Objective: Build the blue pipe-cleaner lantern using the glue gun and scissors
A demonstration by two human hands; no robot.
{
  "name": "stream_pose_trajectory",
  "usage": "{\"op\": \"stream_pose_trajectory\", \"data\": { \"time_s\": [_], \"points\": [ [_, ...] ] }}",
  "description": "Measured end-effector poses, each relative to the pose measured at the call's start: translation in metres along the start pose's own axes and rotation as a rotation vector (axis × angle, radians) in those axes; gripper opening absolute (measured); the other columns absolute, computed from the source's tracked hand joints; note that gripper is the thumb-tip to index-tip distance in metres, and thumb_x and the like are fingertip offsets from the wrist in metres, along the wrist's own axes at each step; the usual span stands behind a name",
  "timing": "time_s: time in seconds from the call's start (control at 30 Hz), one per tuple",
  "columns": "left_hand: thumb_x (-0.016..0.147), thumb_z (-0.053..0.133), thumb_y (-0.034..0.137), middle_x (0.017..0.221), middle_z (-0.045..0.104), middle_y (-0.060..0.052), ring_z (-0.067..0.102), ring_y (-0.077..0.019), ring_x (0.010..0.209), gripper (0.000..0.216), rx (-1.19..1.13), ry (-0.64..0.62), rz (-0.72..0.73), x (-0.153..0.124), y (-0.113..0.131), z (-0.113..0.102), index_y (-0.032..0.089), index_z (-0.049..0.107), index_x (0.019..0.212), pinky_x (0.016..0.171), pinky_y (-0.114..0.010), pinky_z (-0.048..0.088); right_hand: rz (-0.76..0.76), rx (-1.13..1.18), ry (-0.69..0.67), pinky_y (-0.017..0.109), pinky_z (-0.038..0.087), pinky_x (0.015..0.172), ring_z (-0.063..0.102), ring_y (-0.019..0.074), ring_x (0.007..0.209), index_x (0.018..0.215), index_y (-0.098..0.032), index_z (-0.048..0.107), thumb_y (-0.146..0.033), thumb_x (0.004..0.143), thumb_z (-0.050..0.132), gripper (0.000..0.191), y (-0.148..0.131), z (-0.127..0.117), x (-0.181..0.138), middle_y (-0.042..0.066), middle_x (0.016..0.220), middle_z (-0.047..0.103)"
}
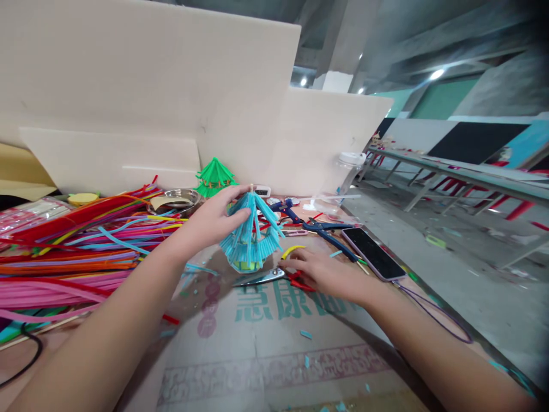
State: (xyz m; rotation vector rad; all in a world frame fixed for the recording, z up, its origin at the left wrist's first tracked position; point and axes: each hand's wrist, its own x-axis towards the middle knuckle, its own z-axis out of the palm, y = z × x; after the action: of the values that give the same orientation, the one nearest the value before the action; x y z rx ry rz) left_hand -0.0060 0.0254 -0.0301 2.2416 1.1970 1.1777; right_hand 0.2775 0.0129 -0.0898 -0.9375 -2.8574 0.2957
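My left hand [214, 214] grips the top of a blue pipe-cleaner pagoda model [251, 240] and holds it upright on the cardboard-covered table [266, 349]. My right hand [319, 272] lies low on the table just right of the model, its fingers curled over the red handles of a pair of scissors [268, 277] whose blades point left. A yellow pipe-cleaner piece [293, 250] lies right beside those fingers.
A big pile of coloured pipe cleaners [68, 246] fills the left. A green pagoda model [214, 177] and a metal dish [175, 201] stand behind. Blue-handled pliers [326, 229] and a phone [372, 253] with a cable lie right, near the table edge.
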Motion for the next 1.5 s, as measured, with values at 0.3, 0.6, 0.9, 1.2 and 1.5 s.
{"op": "stream_pose_trajectory", "data": {
  "time_s": [0.3,0.6,0.9,1.2,1.5],
  "points": [
    [0.087,0.049,0.051,0.104,0.067,-0.006,0.061,-0.0216,0.097,0.040,-0.080,0.165,-0.050,0.004,-0.003,-0.006,0.018,0.067,0.102,0.092,-0.035,0.046,0.055,-0.036,-0.124,0.026,0.040,0.069,0.058,0.0189,0.085,0.110,-0.026,0.064,-0.012,0.079,0.055,0.034,-0.011,-0.009,-0.005,0.006,0.096,0.059],
    [0.085,0.054,0.051,0.096,0.071,-0.006,0.063,-0.0193,0.083,0.039,-0.143,0.245,-0.100,0.006,-0.008,-0.016,0.018,0.072,0.096,0.074,-0.028,0.048,0.137,0.349,-0.308,0.030,0.044,0.085,0.057,0.0217,0.099,0.125,-0.019,0.051,-0.039,0.080,0.063,0.051,-0.019,-0.052,-0.015,0.008,0.113,0.060],
    [0.085,0.053,0.048,0.092,0.071,-0.006,0.064,-0.0195,0.083,0.038,-0.078,0.191,-0.094,0.004,-0.004,-0.023,0.016,0.072,0.093,0.073,-0.028,0.048,-0.034,0.345,-0.232,0.030,0.043,0.077,0.055,0.0189,0.088,0.107,-0.017,0.056,-0.050,0.084,0.056,0.040,-0.007,-0.062,0.017,0.006,0.100,0.059],
    [0.086,0.053,0.047,0.091,0.069,-0.006,0.062,-0.0184,0.083,0.037,-0.023,0.181,-0.053,0.006,-0.002,-0.015,0.017,0.072,0.093,0.076,-0.028,0.047,-0.021,0.285,-0.180,0.028,0.041,0.074,0.055,0.0186,0.085,0.108,-0.018,0.060,-0.050,0.080,0.063,0.043,-0.003,-0.043,0.031,0.004,0.099,0.062],
    [0.087,0.050,0.045,0.091,0.068,-0.005,0.061,-0.0187,0.087,0.036,0.036,0.188,-0.028,0.006,-0.002,-0.014,0.017,0.071,0.092,0.078,-0.028,0.046,-0.059,0.324,-0.189,0.027,0.042,0.071,0.056,0.0176,0.081,0.105,-0.017,0.062,-0.048,0.083,0.059,0.038,-0.002,-0.044,0.027,0.005,0.094,0.063]
  ]
}}
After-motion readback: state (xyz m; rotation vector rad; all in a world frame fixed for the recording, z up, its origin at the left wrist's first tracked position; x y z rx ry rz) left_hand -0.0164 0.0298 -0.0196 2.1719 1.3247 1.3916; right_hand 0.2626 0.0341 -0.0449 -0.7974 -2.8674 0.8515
